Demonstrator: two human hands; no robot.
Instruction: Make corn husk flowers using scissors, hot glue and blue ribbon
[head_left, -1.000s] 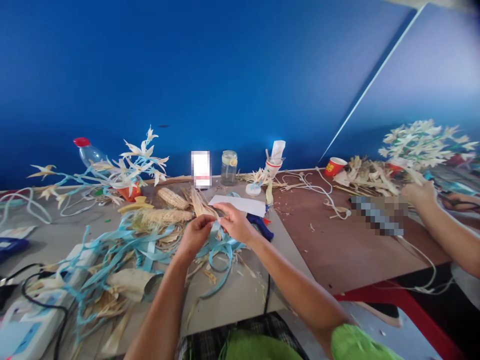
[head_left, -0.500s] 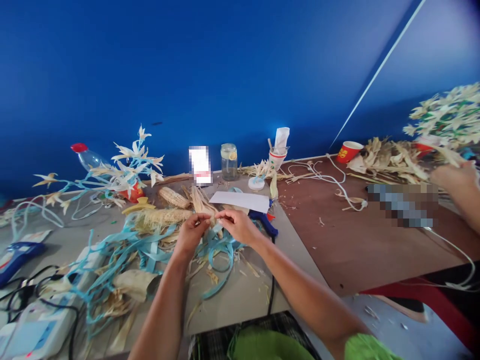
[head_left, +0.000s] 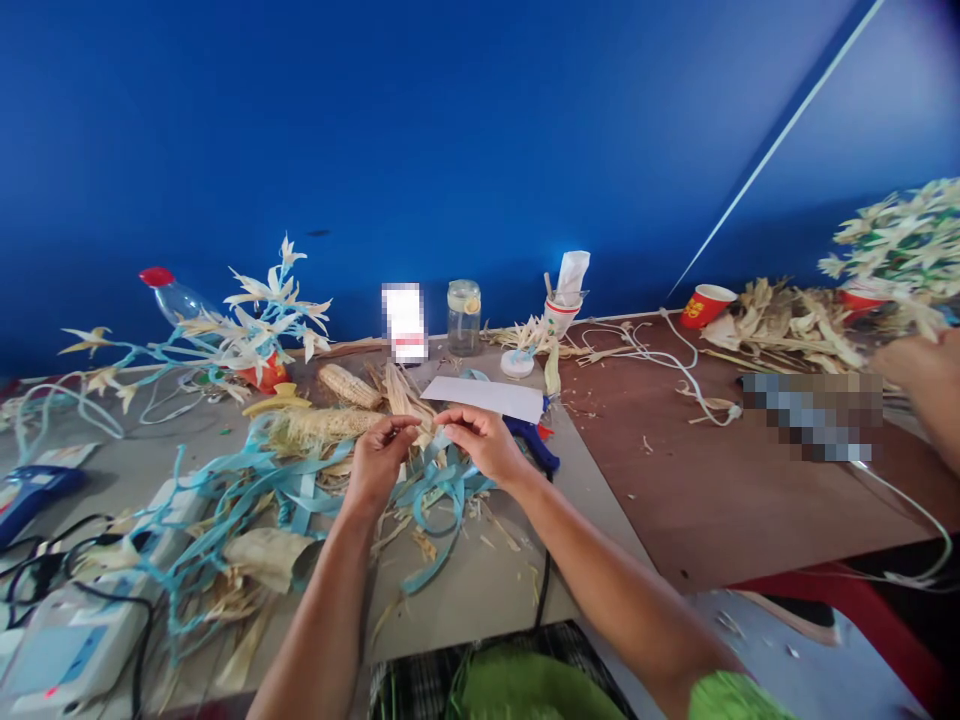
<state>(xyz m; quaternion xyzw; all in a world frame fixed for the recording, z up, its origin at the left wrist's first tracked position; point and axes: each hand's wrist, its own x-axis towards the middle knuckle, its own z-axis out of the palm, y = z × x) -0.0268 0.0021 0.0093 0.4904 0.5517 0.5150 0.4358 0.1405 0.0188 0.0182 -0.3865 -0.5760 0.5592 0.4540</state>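
Ribbon (head_left: 446,487) in flat loops, papery husk (head_left: 400,393)

I can read no text, brand or number from here. I note yellow characters (head_left: 697,307) on the red paper cup (head_left: 708,308), too small and blurred to decipher.

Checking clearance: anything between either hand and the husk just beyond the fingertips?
Nothing visible blocks it. The husk extends toward the gap between left hand and right hand; paper lies to its right, a cob to its left. Fingertip contact is unclear.
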